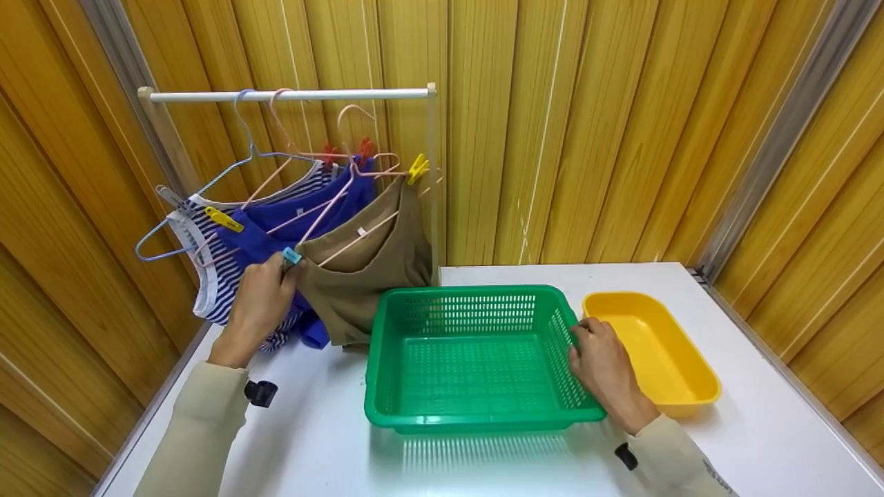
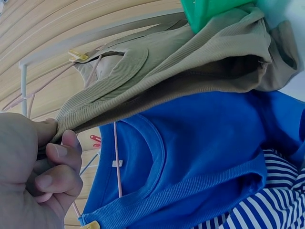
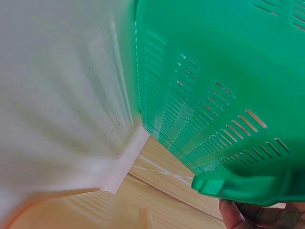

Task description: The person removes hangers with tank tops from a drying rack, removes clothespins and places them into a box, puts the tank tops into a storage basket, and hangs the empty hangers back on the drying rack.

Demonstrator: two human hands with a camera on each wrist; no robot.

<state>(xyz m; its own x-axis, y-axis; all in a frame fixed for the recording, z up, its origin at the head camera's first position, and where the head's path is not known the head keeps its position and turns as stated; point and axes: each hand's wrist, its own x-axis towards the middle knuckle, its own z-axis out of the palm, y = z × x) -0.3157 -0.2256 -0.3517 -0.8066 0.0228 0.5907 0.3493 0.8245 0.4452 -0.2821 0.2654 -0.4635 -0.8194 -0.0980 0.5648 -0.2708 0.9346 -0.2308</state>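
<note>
With thumb and fingers my left hand (image 1: 259,297) pinches the shoulder edge of an olive-brown top (image 1: 345,297), beside a light-blue clothespin (image 1: 291,256). That top hangs on a pink hanger (image 1: 333,203), whose hook appears below the rod. A yellow clothespin (image 1: 418,168) clips its other shoulder. Behind it are a blue top (image 1: 276,231) and a striped top (image 1: 219,266) on hangers. My right hand (image 1: 604,362) grips the right rim of a green slotted basket (image 1: 483,419). In the right wrist view, fingertips (image 3: 231,214) show under the rim (image 3: 243,188).
A rack with a white rod (image 1: 290,96) stands at the back left. Right of the basket, a yellow tub (image 1: 690,359) sits on the white table (image 1: 311,442). Wood-patterned walls (image 1: 621,138) enclose the back and sides. Red clothespins (image 1: 365,149) clip the rear tops.
</note>
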